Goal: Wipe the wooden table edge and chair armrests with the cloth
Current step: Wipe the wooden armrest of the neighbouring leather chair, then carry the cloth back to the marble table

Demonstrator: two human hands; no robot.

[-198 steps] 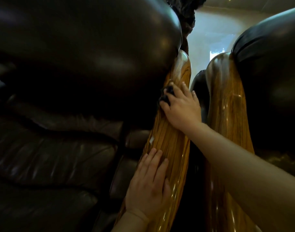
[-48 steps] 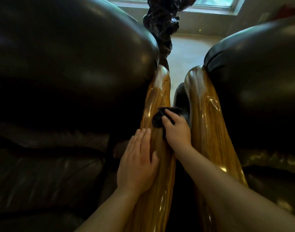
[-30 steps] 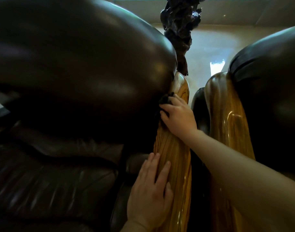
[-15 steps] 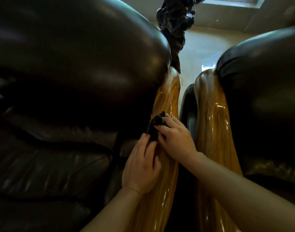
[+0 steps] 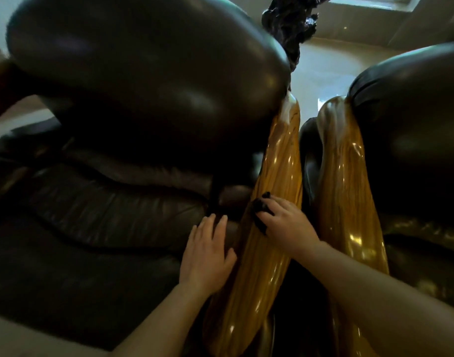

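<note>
Two glossy golden wooden armrests run away from me side by side: the left armrest [image 5: 277, 161] and the right armrest [image 5: 341, 176]. My right hand [image 5: 285, 225] presses a small dark cloth [image 5: 260, 208] flat against the middle of the left armrest; only the cloth's edges show past my fingers. My left hand [image 5: 207, 251] lies just left of that armrest, fingers together and extended, palm down on the dark leather, holding nothing.
A dark leather chair back [image 5: 148, 70] bulges at the upper left, with its cushion [image 5: 92, 215] below. A second leather chair [image 5: 411, 119] stands at the right. A dark carved wooden object [image 5: 290, 19] rises behind, over a pale floor [image 5: 323, 63].
My right hand has slid the cloth back down the left armrest toward me. My left hand has moved off the wood, leftward onto the leather.
</note>
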